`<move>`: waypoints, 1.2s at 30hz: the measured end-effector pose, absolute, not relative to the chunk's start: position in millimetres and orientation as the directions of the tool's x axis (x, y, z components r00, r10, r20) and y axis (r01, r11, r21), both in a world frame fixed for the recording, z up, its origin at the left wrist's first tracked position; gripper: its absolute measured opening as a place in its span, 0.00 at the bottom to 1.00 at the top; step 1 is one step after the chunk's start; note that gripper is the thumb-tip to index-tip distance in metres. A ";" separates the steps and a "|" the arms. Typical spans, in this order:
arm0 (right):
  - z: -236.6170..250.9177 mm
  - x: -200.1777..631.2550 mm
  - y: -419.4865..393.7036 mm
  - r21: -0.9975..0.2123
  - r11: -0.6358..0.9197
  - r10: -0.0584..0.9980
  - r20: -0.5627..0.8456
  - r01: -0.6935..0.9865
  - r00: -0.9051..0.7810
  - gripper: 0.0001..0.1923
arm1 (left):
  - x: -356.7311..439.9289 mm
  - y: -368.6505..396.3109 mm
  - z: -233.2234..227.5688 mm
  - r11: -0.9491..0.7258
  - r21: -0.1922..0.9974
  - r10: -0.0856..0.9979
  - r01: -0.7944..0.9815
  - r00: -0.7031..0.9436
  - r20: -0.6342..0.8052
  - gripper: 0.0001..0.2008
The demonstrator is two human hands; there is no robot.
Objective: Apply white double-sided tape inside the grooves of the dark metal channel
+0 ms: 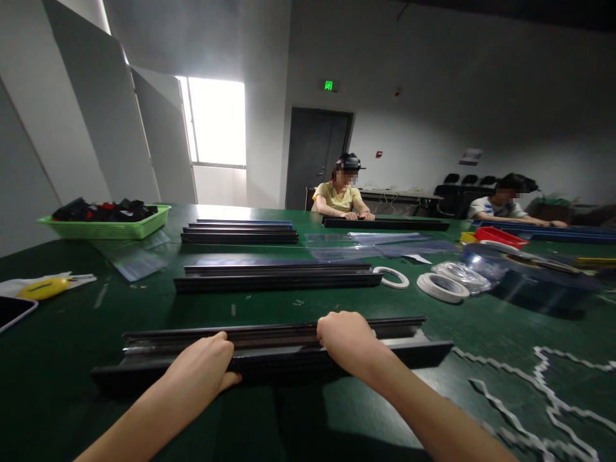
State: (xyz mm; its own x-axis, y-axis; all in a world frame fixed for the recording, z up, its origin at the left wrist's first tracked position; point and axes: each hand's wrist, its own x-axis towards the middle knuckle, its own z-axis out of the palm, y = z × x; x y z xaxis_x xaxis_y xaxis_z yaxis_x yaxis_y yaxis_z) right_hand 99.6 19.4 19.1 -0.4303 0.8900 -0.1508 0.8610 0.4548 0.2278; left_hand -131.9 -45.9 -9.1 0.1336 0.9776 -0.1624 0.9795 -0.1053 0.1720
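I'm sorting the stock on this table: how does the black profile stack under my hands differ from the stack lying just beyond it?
The near stack has the left hand and right hand resting on it; the middle stack lies untouched. The near stack's pieces sit staggered, ends uneven; the middle stack's look more aligned. Both are long dark profiles lying crosswise on the green table.

The fingers of the left hand (205, 366) and the right hand (347, 340) are curling over the long dark rail (274, 350), so their tips are hiding behind it. At 9 o'clock, a dark flat thing (13, 310) is getting cut off by the edge. At 10 o'clock, the green basket (108, 228) is holding dark bits too small to tell.
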 end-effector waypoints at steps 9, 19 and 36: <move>15.4 99.6 21.4 0.235 0.469 0.883 -0.122 0.852 -0.452 0.12 | -125.2 -45.4 -13.1 -0.151 0.070 0.977 0.986 0.160 -0.139 0.22; 16.0 99.5 20.0 0.234 0.459 0.888 -0.127 0.857 -0.441 0.13 | -127.2 -42.1 -18.4 -0.158 0.087 0.976 0.984 0.169 -0.139 0.25; 18.5 99.5 18.3 0.230 0.465 0.885 -0.146 0.855 -0.442 0.13 | -133.4 -42.2 -21.3 -0.097 0.027 0.986 0.995 0.100 -0.132 0.24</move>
State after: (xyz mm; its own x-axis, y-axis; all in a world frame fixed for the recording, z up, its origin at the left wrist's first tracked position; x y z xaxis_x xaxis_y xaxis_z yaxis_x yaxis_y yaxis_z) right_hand 99.5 18.3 18.5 -0.4423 0.8849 -0.1461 0.8549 0.4652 0.2295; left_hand -133.4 -42.2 -21.3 0.0997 0.9863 -0.1317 0.9949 -0.0969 0.0273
